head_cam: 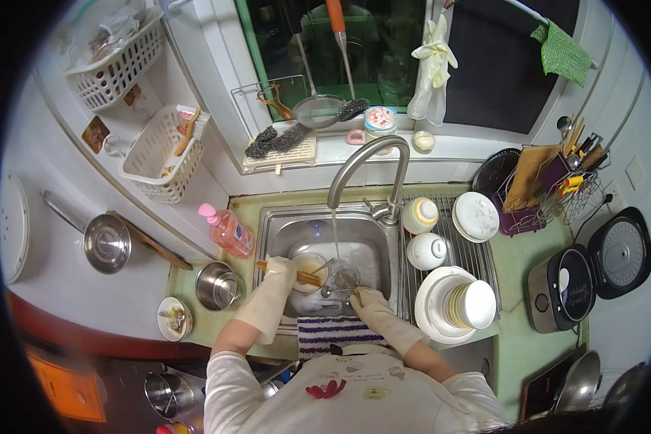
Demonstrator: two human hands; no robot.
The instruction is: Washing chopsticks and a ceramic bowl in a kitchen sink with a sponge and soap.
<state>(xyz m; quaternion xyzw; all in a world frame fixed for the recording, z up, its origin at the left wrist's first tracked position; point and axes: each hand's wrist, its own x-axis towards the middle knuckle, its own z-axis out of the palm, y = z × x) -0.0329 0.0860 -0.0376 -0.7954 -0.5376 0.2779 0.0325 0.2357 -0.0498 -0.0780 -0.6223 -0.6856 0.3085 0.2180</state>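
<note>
Both hands wear cream rubber gloves over the steel sink (378, 244). My left hand (281, 269) is closed around several wooden chopsticks (308, 278), whose ends lie over a bowl (304, 260) with a metal utensil in it. At the sink's right side, my right hand (364, 299) holds the edge of what looks like a clear glass bowl (345, 278) below the tap. Water runs from the curved steel faucet (369, 149) close to this bowl. Metal spoons (324, 305) lie on the sink bottom.
Right of the sink, a wire drying rack (409, 293) carries upturned bowls (427, 251) and stacked plates (476, 217). On the left counter are a pink soap bottle (231, 236), a steel pot (217, 286) and a bowl of scraps (175, 320). A rice cooker (559, 293) stands open at far right.
</note>
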